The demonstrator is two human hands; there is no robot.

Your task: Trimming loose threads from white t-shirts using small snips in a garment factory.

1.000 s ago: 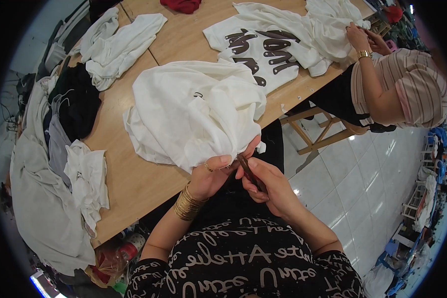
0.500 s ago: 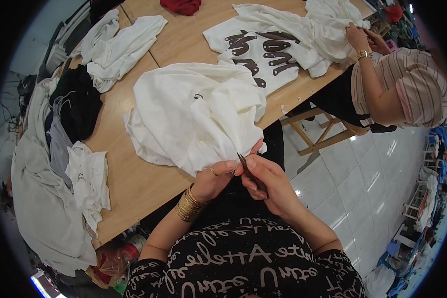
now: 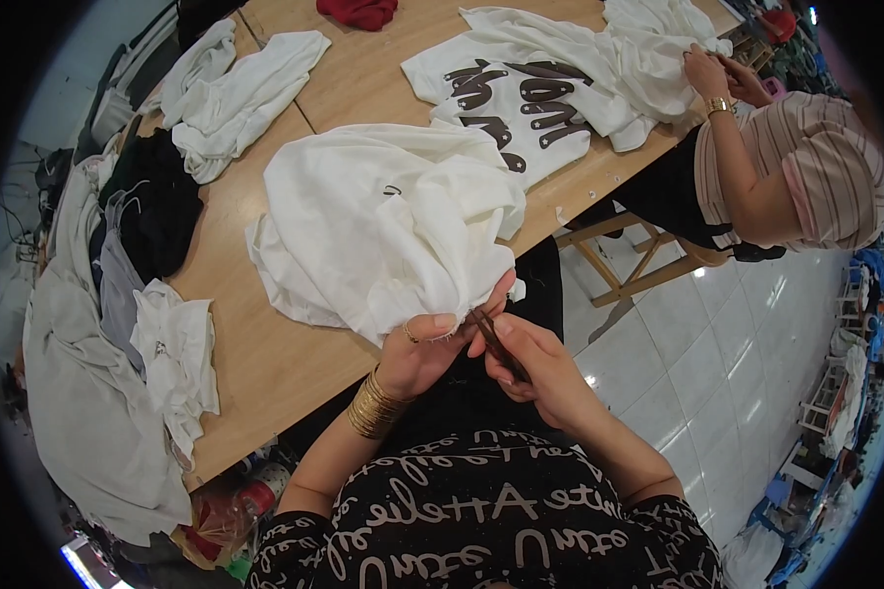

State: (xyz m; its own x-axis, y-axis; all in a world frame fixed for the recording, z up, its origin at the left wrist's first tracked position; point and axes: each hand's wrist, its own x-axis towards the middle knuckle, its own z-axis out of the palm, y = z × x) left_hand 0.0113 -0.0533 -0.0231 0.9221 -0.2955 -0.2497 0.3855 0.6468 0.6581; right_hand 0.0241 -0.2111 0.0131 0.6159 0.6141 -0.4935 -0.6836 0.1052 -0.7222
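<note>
A crumpled white garment (image 3: 373, 221) lies on the table's near edge, with a small dark mark on its upper face. My left hand (image 3: 414, 355) is closed on its lower hem, thumb on top and fingers underneath. Dark thread snips (image 3: 498, 346) sit in my closed right hand (image 3: 548, 373). Their narrow tips point up and left, right at the hem beside my left fingers. Fine loose threads show along that edge. Whether the blades touch the cloth is too small to tell.
On the wooden table (image 3: 250, 383) lie another white garment with dark printing (image 3: 535, 113), folded white cloth (image 3: 250, 98) and a red cloth (image 3: 359, 10). Clothes (image 3: 88, 393) pile along the left. At right a co-worker (image 3: 796, 177) handles white fabric beside a wooden stool (image 3: 638, 260).
My left thumb has shifted slightly left along the hem, baring more of its edge. My right hand has moved a little down and right, and the snips' blades look more spread.
</note>
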